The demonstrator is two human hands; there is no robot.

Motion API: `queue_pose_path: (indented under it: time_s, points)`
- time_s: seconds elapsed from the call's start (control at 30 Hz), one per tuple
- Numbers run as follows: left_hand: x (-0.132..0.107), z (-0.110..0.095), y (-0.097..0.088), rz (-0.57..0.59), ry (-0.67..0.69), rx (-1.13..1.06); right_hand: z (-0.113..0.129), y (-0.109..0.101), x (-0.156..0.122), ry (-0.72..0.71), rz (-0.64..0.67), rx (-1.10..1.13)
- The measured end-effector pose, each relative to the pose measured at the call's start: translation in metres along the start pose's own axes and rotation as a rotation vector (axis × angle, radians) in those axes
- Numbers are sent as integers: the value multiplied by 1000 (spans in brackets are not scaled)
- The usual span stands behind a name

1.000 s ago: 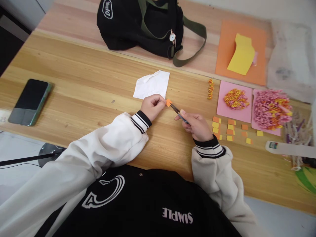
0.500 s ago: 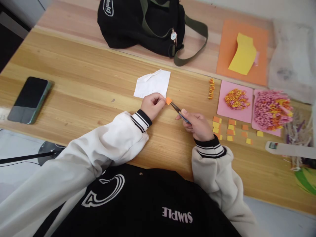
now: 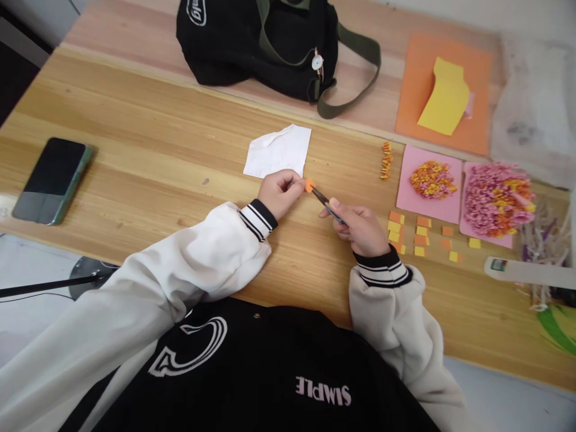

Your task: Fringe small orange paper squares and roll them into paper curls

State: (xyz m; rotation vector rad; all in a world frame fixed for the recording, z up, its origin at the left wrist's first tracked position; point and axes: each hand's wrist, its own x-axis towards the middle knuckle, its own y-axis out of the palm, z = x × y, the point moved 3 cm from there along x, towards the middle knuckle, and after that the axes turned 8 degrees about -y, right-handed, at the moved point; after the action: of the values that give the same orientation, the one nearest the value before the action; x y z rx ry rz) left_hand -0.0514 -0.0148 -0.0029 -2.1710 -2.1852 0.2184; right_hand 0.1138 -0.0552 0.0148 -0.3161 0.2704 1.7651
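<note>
My left hand (image 3: 279,193) rests on the wooden table (image 3: 135,138), its fingers pinched on a small orange paper piece (image 3: 308,185). My right hand (image 3: 360,228) is closed round thin metal tweezers (image 3: 326,205), whose tips meet the same orange piece. A white paper scrap (image 3: 279,151) lies just beyond my left hand. To the right of my right hand lie several small orange and yellow paper squares (image 3: 420,237).
A black bag (image 3: 256,42) with a green strap sits at the back. A phone (image 3: 51,180) lies far left. At right are two pink sheets (image 3: 429,201) with rolled paper bits, an orange sheet (image 3: 443,90) under a yellow sheet, a short row of rolls (image 3: 385,161) and a glue bottle (image 3: 526,271).
The orange piece has curled a little tighter at the tweezer tips. Both hands stay almost in place; the view has shifted slightly.
</note>
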Motion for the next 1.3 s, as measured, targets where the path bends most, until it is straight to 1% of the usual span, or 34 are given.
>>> queue_pose_path:
  time_s: [0.47, 1.07, 1.3]
  points:
    - [-2, -1, 1, 20, -2, 21, -4, 0, 1, -8, -9, 8]
    - [-2, -1, 0, 15, -1, 47, -5, -1, 2, -24, -15, 9]
    - [-1, 1, 0, -10, 16, -39, -7, -4, 2, -26, -31, 21]
